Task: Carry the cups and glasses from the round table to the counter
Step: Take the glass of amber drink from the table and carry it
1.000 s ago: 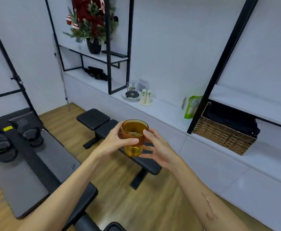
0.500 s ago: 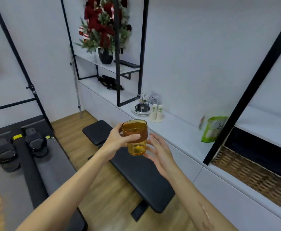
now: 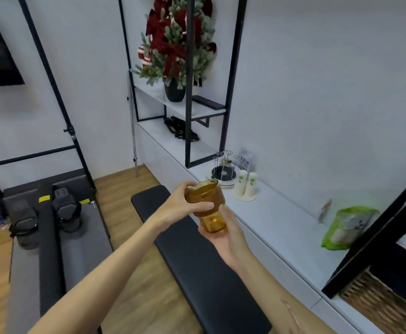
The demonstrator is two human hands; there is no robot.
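The left hand [image 3: 181, 208] wraps its fingers and thumb around the upper part of an amber glass [image 3: 206, 204], gripping it at the brown band below the rim. The right hand [image 3: 226, 235] lies under and beside the base of the glass with its fingers nearly straight, the palm cupping the bottom and the thumb resting against the side. The glass is held in the air, tilted slightly, above the end of a black padded bench [image 3: 197, 256] and just short of the white counter [image 3: 276, 218] that runs along the wall. On the counter beyond the glass stand 2 stacks of white paper cups [image 3: 246, 186], and behind them a round tray with thin wire stands [image 3: 223, 169] and a small sign bearing a QR code [image 3: 244, 162]. Farther right on the counter sits a green bag [image 3: 344, 227], next to a slanted black frame post [image 3: 378, 235] and a woven basket [image 3: 385, 304]. A black metal shelf frame [image 3: 189, 80] rises from the counter and carries a potted arrangement of red and green decorations [image 3: 175, 44]. To the left, on the wooden floor [image 3: 115, 189], lies gray and black exercise equipment [image 3: 47, 225].
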